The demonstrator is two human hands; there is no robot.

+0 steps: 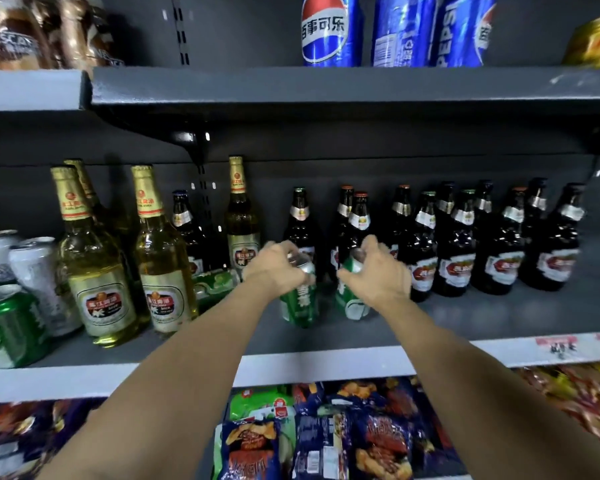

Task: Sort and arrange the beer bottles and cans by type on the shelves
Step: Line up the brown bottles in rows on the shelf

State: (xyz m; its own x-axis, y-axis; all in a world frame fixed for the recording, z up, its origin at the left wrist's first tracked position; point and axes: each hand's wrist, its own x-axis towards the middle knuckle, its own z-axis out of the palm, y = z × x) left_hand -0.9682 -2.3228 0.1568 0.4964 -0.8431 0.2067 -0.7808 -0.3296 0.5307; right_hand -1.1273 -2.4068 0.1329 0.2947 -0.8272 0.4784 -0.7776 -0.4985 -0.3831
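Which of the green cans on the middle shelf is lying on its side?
The green can behind the clear bottles, left of the left hand. Other green cans stand upright.

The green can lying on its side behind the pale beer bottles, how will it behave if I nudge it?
The green can lies on its side, so it would probably roll. Its smooth round wall looks slippery. The pale beer bottles stand close, so it may bump them.

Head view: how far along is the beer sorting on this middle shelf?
Partly done. The dark bottles already stand grouped at the right. In hand: the left hand and right hand each grip a green can. Left: a lone dark bottle among the clear bottles, and a green can lying down.
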